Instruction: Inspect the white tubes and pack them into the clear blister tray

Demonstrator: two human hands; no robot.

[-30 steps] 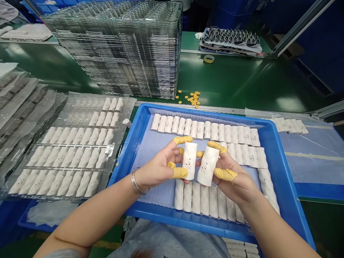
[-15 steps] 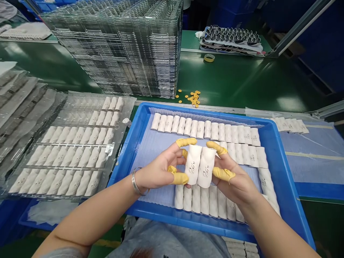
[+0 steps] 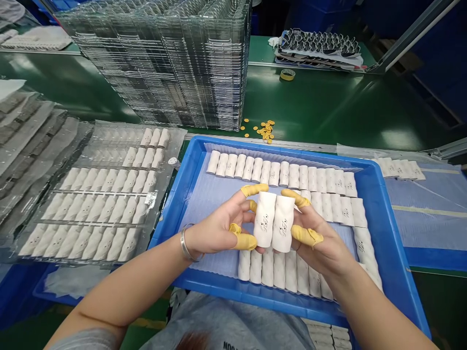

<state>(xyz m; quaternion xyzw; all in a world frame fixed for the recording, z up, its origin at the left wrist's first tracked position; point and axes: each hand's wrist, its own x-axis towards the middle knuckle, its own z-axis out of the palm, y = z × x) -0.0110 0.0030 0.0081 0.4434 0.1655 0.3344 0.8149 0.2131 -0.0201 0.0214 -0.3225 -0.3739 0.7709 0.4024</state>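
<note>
now gripping l. white cyl. (image 3: 265, 219) w/ l. hand (image 3: 219, 226) and r. white cyl. (image 3: 283, 223) w/ r. hand (image 3: 323, 245), both held over blue tray (image 3: 396, 233). brought close side by side vs. clear gap 1 s ago, so prob. easier to compare 2 dark marks (image 3: 264, 222).

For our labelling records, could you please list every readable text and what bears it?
No text reads with certainty.
Two held white wavy cylinders: dark script, too small.
Some white cylinders lying in the blue plastic tray: similar script, too small.
Some others in the clear plastic tray: small dark marks, unreadable.
Grey fabric shirt: dark letters, cut off.
</note>
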